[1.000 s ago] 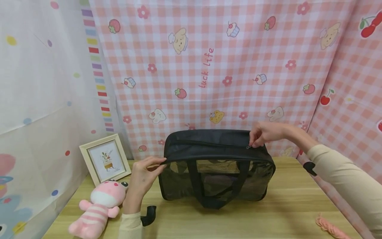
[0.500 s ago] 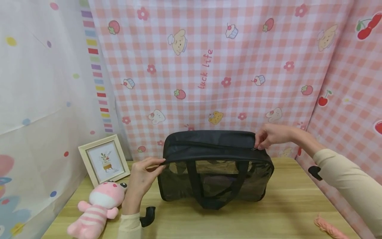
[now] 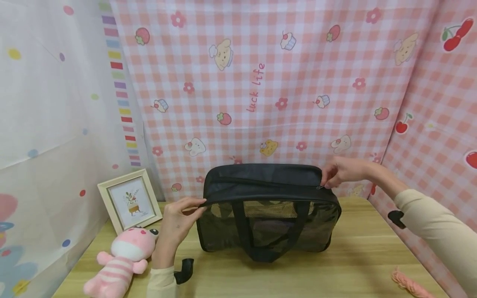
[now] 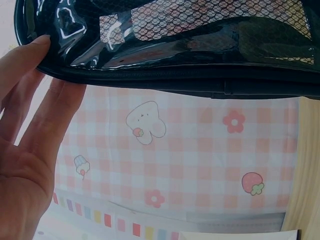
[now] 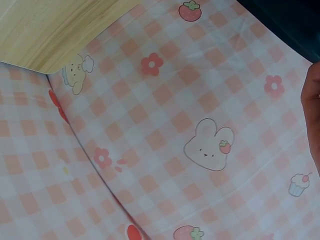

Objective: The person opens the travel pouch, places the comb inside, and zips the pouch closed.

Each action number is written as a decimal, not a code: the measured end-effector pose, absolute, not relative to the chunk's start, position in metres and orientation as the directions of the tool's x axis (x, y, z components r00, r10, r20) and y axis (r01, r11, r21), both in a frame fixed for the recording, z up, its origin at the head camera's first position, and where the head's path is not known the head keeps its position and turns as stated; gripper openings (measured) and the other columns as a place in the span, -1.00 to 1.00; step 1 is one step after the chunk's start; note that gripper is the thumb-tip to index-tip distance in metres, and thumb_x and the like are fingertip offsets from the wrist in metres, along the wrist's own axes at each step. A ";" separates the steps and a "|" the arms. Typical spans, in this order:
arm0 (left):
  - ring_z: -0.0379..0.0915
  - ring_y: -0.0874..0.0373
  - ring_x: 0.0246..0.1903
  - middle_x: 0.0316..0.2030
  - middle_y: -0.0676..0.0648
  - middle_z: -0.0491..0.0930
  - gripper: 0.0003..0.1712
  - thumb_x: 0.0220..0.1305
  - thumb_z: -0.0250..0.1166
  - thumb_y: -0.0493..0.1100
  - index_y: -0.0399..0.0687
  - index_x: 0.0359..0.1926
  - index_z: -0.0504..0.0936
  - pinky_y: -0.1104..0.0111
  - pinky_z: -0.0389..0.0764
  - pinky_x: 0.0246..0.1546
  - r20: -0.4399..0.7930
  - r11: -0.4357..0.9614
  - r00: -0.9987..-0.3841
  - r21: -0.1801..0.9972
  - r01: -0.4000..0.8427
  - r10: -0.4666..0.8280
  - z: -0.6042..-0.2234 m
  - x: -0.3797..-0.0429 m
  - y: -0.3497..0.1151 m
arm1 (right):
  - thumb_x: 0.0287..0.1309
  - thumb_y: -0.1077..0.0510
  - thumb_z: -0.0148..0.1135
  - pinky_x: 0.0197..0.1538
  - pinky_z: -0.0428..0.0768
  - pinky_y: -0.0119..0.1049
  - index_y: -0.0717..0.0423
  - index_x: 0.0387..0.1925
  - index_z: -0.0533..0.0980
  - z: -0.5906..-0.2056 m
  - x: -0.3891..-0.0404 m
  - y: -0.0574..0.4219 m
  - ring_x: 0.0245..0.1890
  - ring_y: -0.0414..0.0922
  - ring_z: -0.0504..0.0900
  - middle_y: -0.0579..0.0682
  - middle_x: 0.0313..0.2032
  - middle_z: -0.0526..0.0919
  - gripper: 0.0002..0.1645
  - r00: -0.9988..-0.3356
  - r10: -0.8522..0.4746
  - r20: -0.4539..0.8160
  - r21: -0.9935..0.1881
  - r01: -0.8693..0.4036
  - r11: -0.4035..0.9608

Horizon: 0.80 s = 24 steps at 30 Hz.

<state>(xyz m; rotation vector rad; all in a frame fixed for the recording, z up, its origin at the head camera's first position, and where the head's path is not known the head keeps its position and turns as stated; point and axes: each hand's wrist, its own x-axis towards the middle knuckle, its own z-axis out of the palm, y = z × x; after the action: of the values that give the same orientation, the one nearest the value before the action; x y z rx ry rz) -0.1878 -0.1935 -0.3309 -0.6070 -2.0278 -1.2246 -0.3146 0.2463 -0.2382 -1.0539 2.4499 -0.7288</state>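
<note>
A black bag (image 3: 270, 223) with a see-through front and a drooping front handle (image 3: 262, 253) stands upright on the wooden table. My left hand (image 3: 179, 221) pinches its top left corner between thumb and fingers; the left wrist view shows the same hand (image 4: 30, 135) at the bag's edge (image 4: 150, 80). Near the right end of the top, my right hand (image 3: 340, 170) pinches a small zipper pull (image 3: 319, 187). The zipper line (image 3: 257, 181) runs across the black top. Only a sliver of the right hand (image 5: 312, 115) shows in the right wrist view.
A pink striped plush toy (image 3: 118, 265) lies on the left of the table (image 3: 335, 269), in front of a cream picture frame (image 3: 130, 200). A bundle of pink cord (image 3: 410, 283) lies at the front right. Checked curtains hang behind and to the right.
My right hand has drawn the zipper pull rightward along the top of the bag, slowing toward the right end. The left hand keeps its pinch at the left corner.
</note>
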 end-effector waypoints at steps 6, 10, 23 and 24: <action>0.62 -0.06 -0.33 -0.37 -0.21 0.67 -0.75 -0.07 0.39 -0.59 -0.35 -0.30 0.72 0.26 0.71 -0.35 0.754 0.457 -0.655 0.568 0.684 0.044 -0.331 -0.189 -0.193 | 0.14 0.29 0.28 -0.38 0.59 -0.34 0.19 -0.31 0.64 -0.240 -0.312 0.252 -0.47 -0.17 0.49 0.00 -0.46 0.60 -0.93 -0.681 -0.720 -0.134 -0.587 -0.530 0.611; 0.62 -0.07 -0.33 -0.37 -0.22 0.67 -0.75 -0.08 0.38 -0.59 -0.36 -0.30 0.72 0.25 0.71 -0.35 0.754 0.451 -0.655 0.568 0.688 0.048 -0.332 -0.189 -0.192 | 0.15 0.27 0.28 -0.36 0.60 -0.32 0.18 -0.32 0.65 -0.241 -0.312 0.255 -0.46 -0.17 0.50 0.01 -0.44 0.62 -0.93 -0.689 -0.711 -0.141 -0.588 -0.519 0.620; 0.63 0.02 -0.36 -0.36 -0.24 0.66 -0.74 -0.11 0.39 -0.62 -0.39 -0.32 0.72 0.33 0.69 -0.34 0.759 0.452 -0.649 0.567 0.689 0.037 -0.335 -0.193 -0.192 | 0.13 0.36 0.26 -0.37 0.62 -0.31 0.25 -0.37 0.65 -0.250 -0.311 0.276 -0.48 -0.15 0.51 0.06 -0.36 0.63 -0.93 -0.721 -0.678 -0.143 -0.579 -0.494 0.648; 0.62 0.03 -0.35 -0.36 -0.24 0.66 -0.74 -0.11 0.38 -0.62 -0.39 -0.32 0.72 0.34 0.69 -0.34 0.756 0.446 -0.654 0.572 0.688 0.039 -0.335 -0.193 -0.191 | 0.12 0.36 0.26 -0.38 0.61 -0.32 0.26 -0.37 0.65 -0.253 -0.310 0.278 -0.48 -0.16 0.51 0.06 -0.37 0.63 -0.93 -0.728 -0.669 -0.150 -0.582 -0.482 0.655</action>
<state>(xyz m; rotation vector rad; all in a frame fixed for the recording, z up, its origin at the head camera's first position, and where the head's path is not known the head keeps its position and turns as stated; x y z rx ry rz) -0.1930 -0.1905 -0.3354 -0.6074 -2.0196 -1.2247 -0.3105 0.2781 -0.2526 -0.9127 2.5228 -0.7393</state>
